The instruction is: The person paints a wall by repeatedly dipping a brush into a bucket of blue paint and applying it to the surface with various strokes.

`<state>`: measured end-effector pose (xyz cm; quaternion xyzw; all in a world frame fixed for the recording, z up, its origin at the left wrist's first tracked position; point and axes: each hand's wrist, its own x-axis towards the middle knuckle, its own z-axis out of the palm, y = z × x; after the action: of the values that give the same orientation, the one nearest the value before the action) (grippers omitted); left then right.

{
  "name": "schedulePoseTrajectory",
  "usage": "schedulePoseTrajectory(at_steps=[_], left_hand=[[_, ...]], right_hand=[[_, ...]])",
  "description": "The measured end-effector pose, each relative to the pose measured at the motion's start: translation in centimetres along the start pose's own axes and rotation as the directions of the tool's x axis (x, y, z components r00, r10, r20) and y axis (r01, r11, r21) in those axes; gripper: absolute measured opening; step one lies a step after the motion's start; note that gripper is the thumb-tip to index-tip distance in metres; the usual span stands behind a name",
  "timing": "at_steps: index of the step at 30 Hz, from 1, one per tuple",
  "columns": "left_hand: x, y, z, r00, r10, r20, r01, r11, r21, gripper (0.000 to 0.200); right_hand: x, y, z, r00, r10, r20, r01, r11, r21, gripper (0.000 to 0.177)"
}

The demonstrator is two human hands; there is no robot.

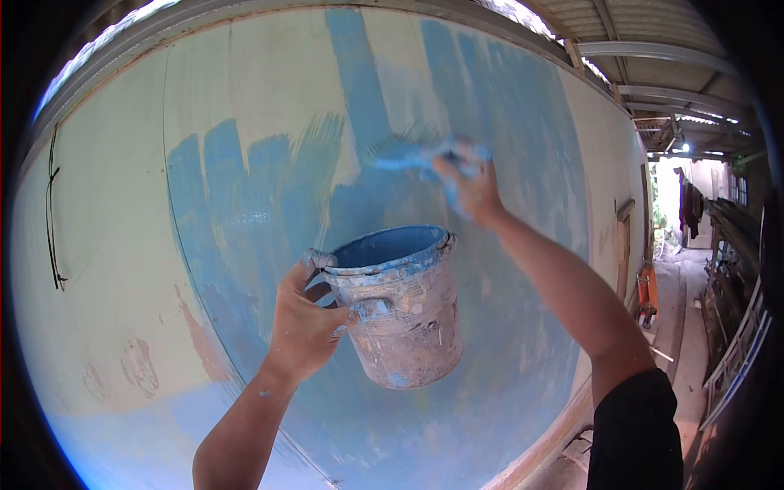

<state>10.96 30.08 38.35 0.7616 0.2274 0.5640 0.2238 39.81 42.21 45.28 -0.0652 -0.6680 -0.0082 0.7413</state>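
Note:
My left hand [309,306] grips a paint-spattered bucket [412,327] by its left rim, with the thumb pressed on the outer side. Blue paint coats the bucket's inner wall, and its opening tips slightly toward me. Higher and to the right, my right hand [471,184] is closed around a paintbrush [400,157] smeared with blue. The brush points left, its bristles at the wall [482,106], and motion blurs both brush and fingers. Blue strokes cover the middle of the wall over a pale yellow-green base.
A thin dark cord [51,212] hangs on the wall at the left. Down the passage at right stand an orange object [648,287], stacked boards [731,237] and a white frame [739,351]. Dark clothes [691,200] hang further back, under a corrugated roof [670,24].

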Motion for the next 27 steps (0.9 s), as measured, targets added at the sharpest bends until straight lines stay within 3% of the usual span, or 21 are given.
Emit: schedulePoseTrajectory(at_steps=[2,4,5,7,8,10,11,13,14,16,17,19,22,27], left_hand=[[-0.5,-0.3,-0.1,1.000,-0.017,-0.003,0.017,1.000,0.006,0.047],[-0.8,-0.4,-0.4,0.999,-0.040,-0.014,0.041,0.999,0.014,0.049],[-0.8,-0.3,-0.6,0.998,-0.055,0.005,0.055,0.998,0.043,0.050],[-1.1,-0.1,-0.8,0.998,-0.066,0.023,0.064,0.995,0.076,0.051],[-1.0,0.0,-0.9,0.998,-0.054,0.025,0.053,0.997,0.062,0.051],[-0.9,0.4,-0.5,0.999,-0.036,0.025,0.035,0.998,0.058,0.051],[-0.7,0.5,-0.4,1.000,-0.020,0.012,0.020,0.998,0.064,0.048],[-0.2,1.3,-0.4,1.000,0.021,0.000,-0.021,0.997,0.079,0.046],[0.1,1.7,-0.5,1.000,0.015,-0.010,-0.014,0.996,0.084,0.043],[1.2,2.4,-1.0,1.000,0.025,-0.018,-0.023,0.995,0.097,0.041],[1.8,2.6,-1.4,0.999,0.040,-0.026,-0.037,0.995,0.098,0.039],[3.0,3.2,-1.6,0.997,0.070,-0.035,-0.066,0.992,0.104,0.037],[5.0,4.7,-1.7,0.986,0.163,-0.029,-0.157,0.976,0.150,0.034],[7.6,8.0,-1.5,0.982,0.175,-0.068,-0.160,0.969,0.188,0.027]], right_hand=[[-3.7,1.1,-0.6,0.998,-0.050,-0.024,0.050,0.999,-0.008,0.009],[-6.2,1.3,-2.0,0.973,-0.225,0.057,0.232,0.938,-0.258,0.006],[-6.9,0.3,-2.5,0.975,-0.215,0.055,0.222,0.941,-0.254,0.006],[-6.8,-3.9,-3.1,0.954,0.232,0.191,-0.193,0.960,-0.203,0.007],[-6.0,-5.5,-3.0,0.955,0.224,0.193,-0.185,0.962,-0.200,0.007],[-4.5,-7.7,-3.3,0.897,0.434,0.085,-0.371,0.842,-0.392,0.011],[-3.7,-7.5,-3.4,0.905,0.416,0.084,-0.356,0.852,-0.385,0.011],[-1.6,-6.7,-3.7,0.950,0.310,0.046,-0.306,0.949,-0.074,0.010],[-0.4,-6.6,-3.6,0.956,0.291,0.041,-0.288,0.955,-0.069,0.010],[2.4,-6.2,-2.9,0.987,0.160,-0.030,-0.151,0.968,0.198,0.007],[3.7,-5.7,-2.4,0.989,0.146,-0.034,-0.136,0.970,0.202,0.007],[6.4,-4.3,-1.6,0.990,-0.010,-0.142,0.052,0.954,0.297,0.012],[10.4,-2.6,-0.3,0.978,-0.045,-0.205,0.106,0.948,0.301,0.014],[17.6,0.6,2.4,0.941,0.056,-0.333,0.046,0.956,0.289,0.021]])
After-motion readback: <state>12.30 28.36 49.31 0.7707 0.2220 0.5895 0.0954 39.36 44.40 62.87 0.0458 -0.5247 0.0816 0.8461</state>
